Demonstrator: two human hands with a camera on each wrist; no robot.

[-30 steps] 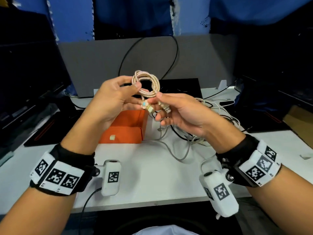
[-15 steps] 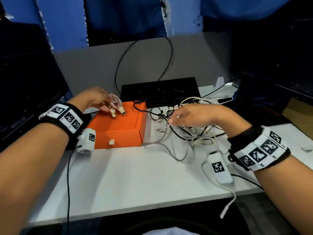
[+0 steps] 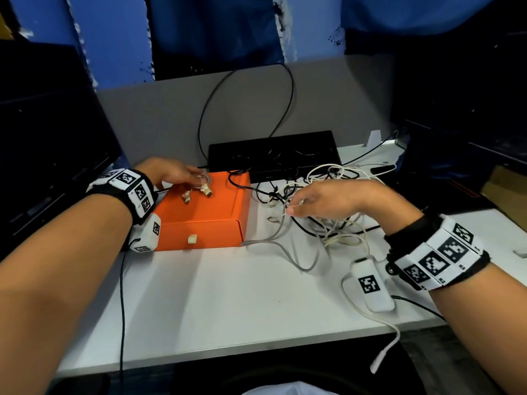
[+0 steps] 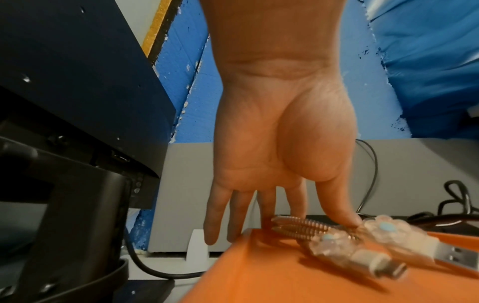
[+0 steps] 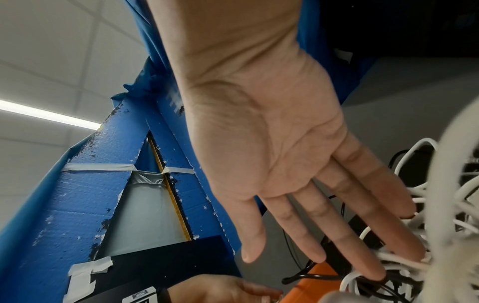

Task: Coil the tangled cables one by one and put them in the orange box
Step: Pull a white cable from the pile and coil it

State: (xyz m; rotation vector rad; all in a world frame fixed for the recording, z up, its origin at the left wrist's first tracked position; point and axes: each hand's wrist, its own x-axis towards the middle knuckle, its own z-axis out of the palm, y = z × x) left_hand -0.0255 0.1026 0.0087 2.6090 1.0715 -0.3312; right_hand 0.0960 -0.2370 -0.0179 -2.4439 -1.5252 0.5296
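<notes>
Coil (image 3: pixel 203 182) beneath left grip (image 3: pixel 168 173), fingers (image 4: pixel 295 201) straight, merely steadying it atop shut box (image 3: pixel 199 223), not yet inside. Right grip (image 3: pixel 328 199) spread, touching tangle (image 3: pixel 336 232) below, probably to pick next cable.

Matt orange box (image 3: pixel 199 220) (braided cable (image 3: pixel 201 181)).

Light: overhead; a ceiling strip (image 5: pixel 46 114) glows in the right wrist view.
Desk (image 3: pixel 228 303): evenly bright, soft shadows along its left.
Sides: dark, little detail.
Blur: plugs (image 4: pixel 376 252) smeared at the left wrist; a white cable (image 5: pixel 456 184) unfocused by the right lens.
Edges: bowed by wide angle.
</notes>
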